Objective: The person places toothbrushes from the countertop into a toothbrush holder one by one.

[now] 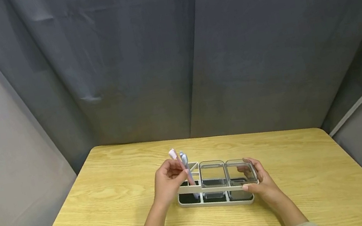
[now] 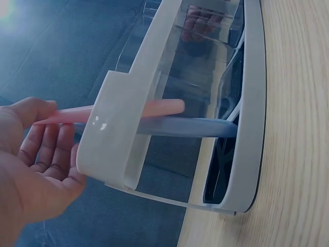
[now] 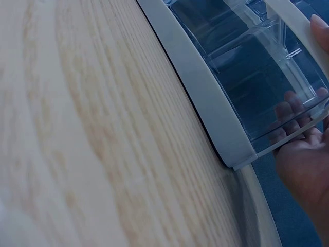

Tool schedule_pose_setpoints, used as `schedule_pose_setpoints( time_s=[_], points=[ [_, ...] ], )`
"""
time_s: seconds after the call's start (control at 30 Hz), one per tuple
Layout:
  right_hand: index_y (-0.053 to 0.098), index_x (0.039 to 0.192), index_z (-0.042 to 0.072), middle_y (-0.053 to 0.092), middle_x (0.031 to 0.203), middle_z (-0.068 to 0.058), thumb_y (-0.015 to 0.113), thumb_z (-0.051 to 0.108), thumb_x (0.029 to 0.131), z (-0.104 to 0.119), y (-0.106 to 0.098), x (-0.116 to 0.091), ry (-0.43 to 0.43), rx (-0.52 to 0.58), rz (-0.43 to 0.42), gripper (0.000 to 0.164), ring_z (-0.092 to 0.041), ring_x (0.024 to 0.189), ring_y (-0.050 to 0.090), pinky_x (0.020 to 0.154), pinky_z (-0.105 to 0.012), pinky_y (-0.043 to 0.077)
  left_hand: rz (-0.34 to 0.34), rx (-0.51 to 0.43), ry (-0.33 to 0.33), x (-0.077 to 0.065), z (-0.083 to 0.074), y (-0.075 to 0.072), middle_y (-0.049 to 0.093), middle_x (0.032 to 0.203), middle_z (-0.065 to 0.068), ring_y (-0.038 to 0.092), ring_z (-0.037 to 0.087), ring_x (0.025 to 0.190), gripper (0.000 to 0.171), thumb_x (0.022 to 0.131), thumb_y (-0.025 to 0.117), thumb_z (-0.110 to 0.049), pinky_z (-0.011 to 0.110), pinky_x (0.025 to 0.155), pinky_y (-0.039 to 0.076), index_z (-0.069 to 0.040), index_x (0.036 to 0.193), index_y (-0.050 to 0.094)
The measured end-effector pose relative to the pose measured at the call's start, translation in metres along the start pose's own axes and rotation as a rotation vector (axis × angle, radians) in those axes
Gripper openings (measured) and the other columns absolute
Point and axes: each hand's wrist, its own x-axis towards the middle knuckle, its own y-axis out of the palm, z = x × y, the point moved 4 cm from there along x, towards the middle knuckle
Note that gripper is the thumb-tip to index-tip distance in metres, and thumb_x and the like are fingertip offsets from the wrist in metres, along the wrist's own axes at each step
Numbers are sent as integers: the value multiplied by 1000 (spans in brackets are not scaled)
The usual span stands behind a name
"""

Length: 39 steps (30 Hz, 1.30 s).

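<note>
A pink toothbrush [image 1: 180, 163] with a pale head is pinched between the thumb and fingers of my left hand [image 1: 167, 181]. Its handle [image 2: 167, 107] passes through the top frame of a white toothbrush holder [image 1: 215, 190], and its lower end hangs above the base in the left wrist view. Beside it a blue toothbrush [image 2: 187, 126] stands in the same left section, reaching down to the dark base. My right hand [image 1: 262, 183] grips the holder's right end, thumb on the front rim and fingers around the far side.
Two clear cups [image 1: 213, 173] sit side by side in the holder's middle and right sections. The holder stands on a wooden table [image 1: 117, 207]. Grey curtains [image 1: 137, 64] hang behind the table and at both sides.
</note>
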Motion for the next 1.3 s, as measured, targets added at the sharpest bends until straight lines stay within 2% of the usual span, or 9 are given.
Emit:
schedule_pose_setpoints(
  time_s=[0.2, 0.37, 0.53, 0.63, 0.87, 1.0, 1.17, 1.3],
  points=[
    [26, 141, 8, 39, 133, -24, 67, -7, 73, -1, 0, 1, 2, -1, 6, 81, -26, 125, 36, 101, -23, 30, 23, 102, -17, 0, -4, 1, 60, 87, 20, 58, 24, 77, 18, 78, 66, 11, 22, 66, 50, 9, 93, 57],
    [25, 141, 7, 38, 133, -25, 66, -9, 73, -2, 0, 2, -10, 10, 14, 81, -26, 126, 36, 102, -24, 29, 61, 226, 23, -1, -10, 4, 62, 85, 15, 59, 24, 76, 11, 82, 66, 4, 25, 67, 50, 5, 91, 60],
    [25, 141, 7, 38, 133, -25, 66, -9, 73, -1, 1, 3, -14, 13, 20, 81, -27, 126, 35, 102, -24, 29, 80, 305, 62, -2, -13, 5, 63, 85, 14, 59, 24, 78, 9, 83, 66, 3, 32, 73, 51, 4, 90, 60],
    [25, 141, 7, 38, 132, -25, 67, -8, 73, -1, 1, 4, -9, 14, 13, 82, -27, 126, 34, 102, -24, 29, 85, 316, 63, -2, -10, 5, 63, 85, 15, 59, 25, 78, 11, 82, 67, 4, 33, 73, 51, 4, 90, 59],
    [26, 141, 8, 37, 133, -26, 67, -8, 73, 0, 1, 4, -4, 8, 8, 82, -29, 126, 33, 101, -24, 30, 82, 296, 41, 7, 24, 0, 63, 83, 5, 60, 18, 77, 13, 81, 70, 0, 30, 72, 50, -3, 89, 60],
    [25, 141, 7, 37, 133, -26, 67, -8, 73, 0, 0, 4, -5, 7, 11, 82, -29, 126, 34, 101, -23, 30, 88, 283, 42, 8, 29, -2, 63, 82, 2, 59, 16, 76, 11, 83, 70, -5, 29, 71, 50, -8, 89, 62],
    [25, 141, 7, 38, 132, -26, 67, -8, 72, 0, -1, 5, -15, 18, 15, 82, -26, 125, 35, 102, -23, 29, 95, 284, 29, 8, 24, 0, 63, 83, 6, 59, 19, 76, 9, 84, 68, -2, 28, 71, 49, -4, 91, 62],
    [25, 141, 6, 38, 132, -26, 67, -8, 73, -1, 0, 6, -21, 25, 27, 82, -26, 125, 35, 102, -23, 29, 90, 298, 23, 2, 4, -1, 63, 85, 11, 59, 24, 77, 9, 84, 66, 1, 30, 70, 49, 0, 92, 61]
  ],
)
